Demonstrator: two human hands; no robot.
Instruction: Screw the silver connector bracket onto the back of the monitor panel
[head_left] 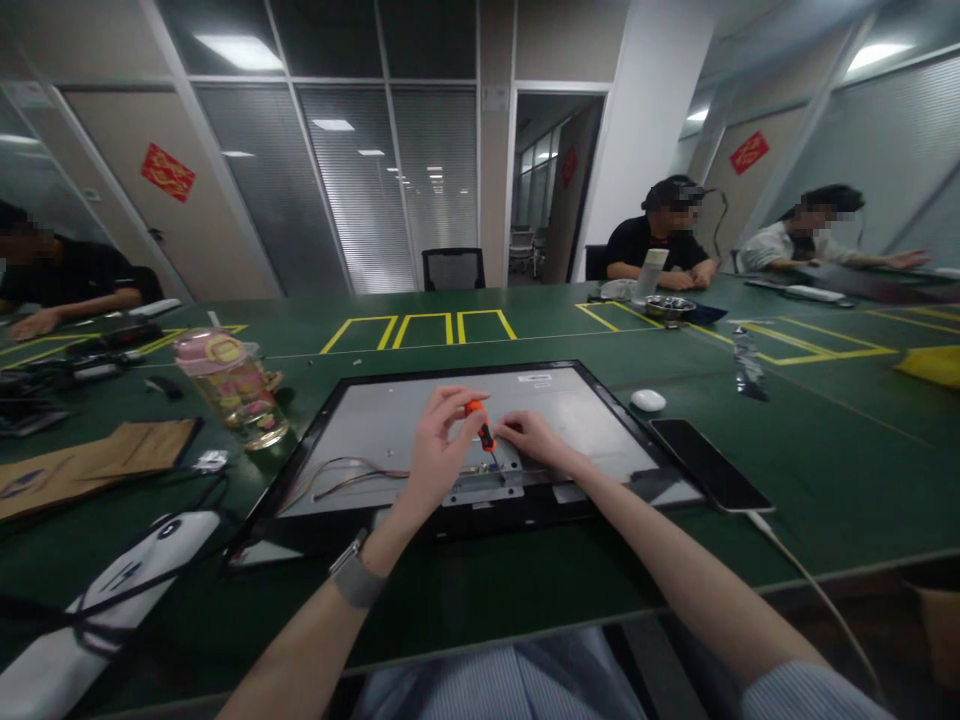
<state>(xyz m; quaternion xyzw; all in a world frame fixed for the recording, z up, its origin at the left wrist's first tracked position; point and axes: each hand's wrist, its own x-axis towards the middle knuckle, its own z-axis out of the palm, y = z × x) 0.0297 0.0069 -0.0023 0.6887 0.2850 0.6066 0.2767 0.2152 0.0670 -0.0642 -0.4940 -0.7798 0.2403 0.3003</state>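
Observation:
A flat display panel (375, 420) lies face down on the green table, its grey metal back up inside a black frame. My left hand (437, 448) is closed around the top of a small orange-handled screwdriver (481, 428), whose tip points down at a metal bracket (480, 485) along the panel's near edge. My right hand (534, 438) rests on the panel just right of the screwdriver, its fingers pinched against the tool's shaft. Thin red and brown wires (341, 478) run along the panel to the left of my hands.
A black phone (709, 462) with a white cable lies right of the panel, a white mouse (648, 400) behind it. A pink-lidded bottle (232, 385), brown paper (97, 460) and a panda-patterned bag (97, 610) lie left. Other people sit at the far sides of the table.

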